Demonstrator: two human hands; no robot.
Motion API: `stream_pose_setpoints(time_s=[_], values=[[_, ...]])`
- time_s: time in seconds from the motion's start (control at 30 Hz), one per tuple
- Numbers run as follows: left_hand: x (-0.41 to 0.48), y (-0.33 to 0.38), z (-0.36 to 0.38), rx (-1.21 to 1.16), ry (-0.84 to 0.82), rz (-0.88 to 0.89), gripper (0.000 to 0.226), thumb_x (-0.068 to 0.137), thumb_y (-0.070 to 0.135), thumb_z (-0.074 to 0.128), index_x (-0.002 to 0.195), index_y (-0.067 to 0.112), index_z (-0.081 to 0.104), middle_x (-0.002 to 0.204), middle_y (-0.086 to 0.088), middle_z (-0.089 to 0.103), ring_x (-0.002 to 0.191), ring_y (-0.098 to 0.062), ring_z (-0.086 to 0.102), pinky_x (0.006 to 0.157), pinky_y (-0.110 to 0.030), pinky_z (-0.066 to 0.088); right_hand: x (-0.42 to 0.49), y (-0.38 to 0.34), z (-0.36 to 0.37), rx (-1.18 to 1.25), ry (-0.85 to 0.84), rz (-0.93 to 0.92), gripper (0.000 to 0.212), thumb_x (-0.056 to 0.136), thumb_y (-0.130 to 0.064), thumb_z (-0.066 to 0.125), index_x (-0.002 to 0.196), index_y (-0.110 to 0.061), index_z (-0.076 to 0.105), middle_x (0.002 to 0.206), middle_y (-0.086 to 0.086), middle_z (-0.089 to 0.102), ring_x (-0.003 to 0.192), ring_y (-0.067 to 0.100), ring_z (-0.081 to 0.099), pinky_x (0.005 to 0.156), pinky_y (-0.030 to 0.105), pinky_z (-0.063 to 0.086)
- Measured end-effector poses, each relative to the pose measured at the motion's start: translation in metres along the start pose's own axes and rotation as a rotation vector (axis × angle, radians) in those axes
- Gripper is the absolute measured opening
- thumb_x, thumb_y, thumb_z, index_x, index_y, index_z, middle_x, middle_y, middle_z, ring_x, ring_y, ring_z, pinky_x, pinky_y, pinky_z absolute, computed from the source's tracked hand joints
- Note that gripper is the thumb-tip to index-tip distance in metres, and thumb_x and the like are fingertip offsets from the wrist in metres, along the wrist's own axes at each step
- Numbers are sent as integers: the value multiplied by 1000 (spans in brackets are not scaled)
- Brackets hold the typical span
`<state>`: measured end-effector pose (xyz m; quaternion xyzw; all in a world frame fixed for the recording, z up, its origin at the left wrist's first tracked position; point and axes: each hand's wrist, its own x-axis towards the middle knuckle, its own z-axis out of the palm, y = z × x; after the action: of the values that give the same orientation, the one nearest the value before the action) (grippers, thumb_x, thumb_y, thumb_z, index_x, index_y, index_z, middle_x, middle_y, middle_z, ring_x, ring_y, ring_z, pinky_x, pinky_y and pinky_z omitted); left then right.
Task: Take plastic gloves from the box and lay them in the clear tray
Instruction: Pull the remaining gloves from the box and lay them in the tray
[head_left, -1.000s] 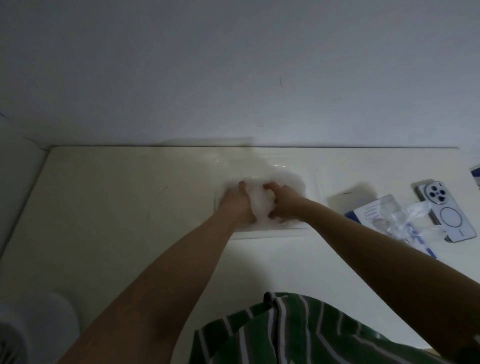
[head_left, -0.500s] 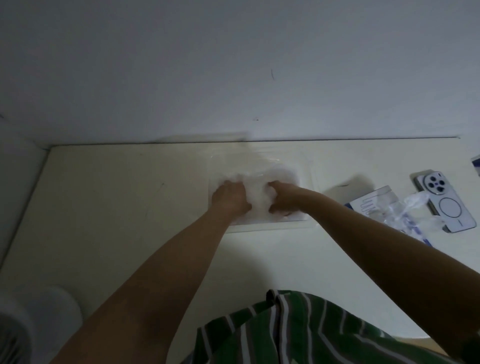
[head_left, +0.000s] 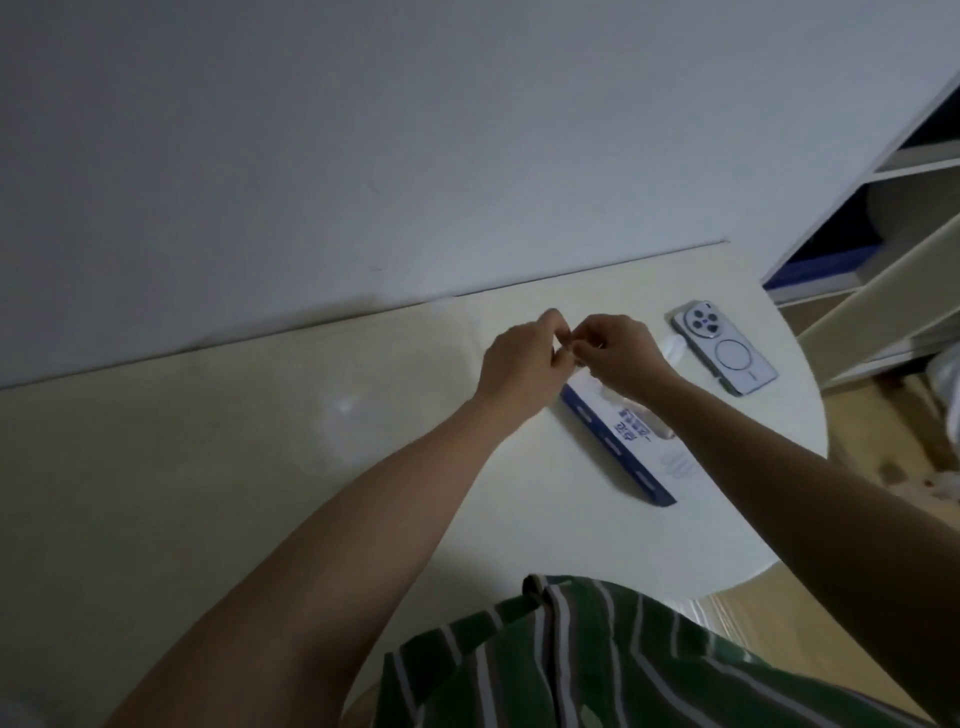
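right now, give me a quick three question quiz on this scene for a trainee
1. True or false: the phone lies camera side up on the table.
2. The left hand and right hand meet: A above the far end of the box; B on the phone; C at the table's near edge.
3. Fill in: the striped shirt is ____.
Key: 1 true; 2 A; 3 green.

the box (head_left: 621, 441) lies flat on the desk (head_left: 260, 467), a long slim carton set at a slant, with a white top printed in blue and a dark blue long side. its far end is hidden under the two hands. a wisp of pale plastic glove (head_left: 674, 347) shows just beyond it. the clear tray is too faint to make out.
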<state>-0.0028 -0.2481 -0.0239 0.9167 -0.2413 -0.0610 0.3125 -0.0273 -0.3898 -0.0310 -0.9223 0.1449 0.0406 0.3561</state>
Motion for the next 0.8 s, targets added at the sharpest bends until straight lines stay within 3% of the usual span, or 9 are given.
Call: stream_pose_setpoints(time_s=[0.1,0.23,0.37,0.47,0.57,0.7,0.8], values=[[6,19,37,14,-192,16,21,89,20,58,110,15,58,92,-5,67,81,-25,61,68,-30,45,-12,49,-16,-93,126,88,17,90,-14,58,103,-16,68,102,3,68,81,15,61,68,26,44],[12,24,73,69,-340,8,33,87,20,63,117,12,55,108,-8,59,96,-26,60,81,-35,48,-23,87,-23,-117,160,162,42,88,-15,64,129,-13,54,131,8,52,89,19,59,76,28,43],[18,24,101,79,-382,-47,48,87,20,66,129,10,45,126,-10,48,105,-29,58,88,-36,47,-25,107,-16,-68,-16,161,55,83,-23,73,132,-15,50,116,7,61,95,21,60,85,35,52],[22,19,113,133,-387,-57,56,85,21,69,131,7,40,133,-12,42,111,-33,55,94,-42,46,-23,111,-10,-105,-45,193,37,82,-30,73,115,-16,64,85,-5,61,78,16,59,67,30,49],[26,18,119,190,-403,-29,58,82,20,73,128,7,41,131,-11,42,110,-32,55,88,-41,47,-15,113,-11,-130,50,125,16,88,-30,65,94,-15,69,74,-4,59,67,13,53,56,25,39],[31,20,122,233,-436,-23,67,76,23,78,128,6,40,129,-11,42,108,-31,56,83,-38,46,-3,110,-30,193,306,-9,15,91,-26,64,86,-12,67,84,0,60,78,15,54,71,28,44],[37,19,119,155,-461,-78,64,77,24,76,128,8,41,128,-9,46,108,-29,57,84,-34,44,7,104,-49,439,326,63,25,94,-29,58,84,-8,66,78,3,64,76,19,58,73,34,47]])
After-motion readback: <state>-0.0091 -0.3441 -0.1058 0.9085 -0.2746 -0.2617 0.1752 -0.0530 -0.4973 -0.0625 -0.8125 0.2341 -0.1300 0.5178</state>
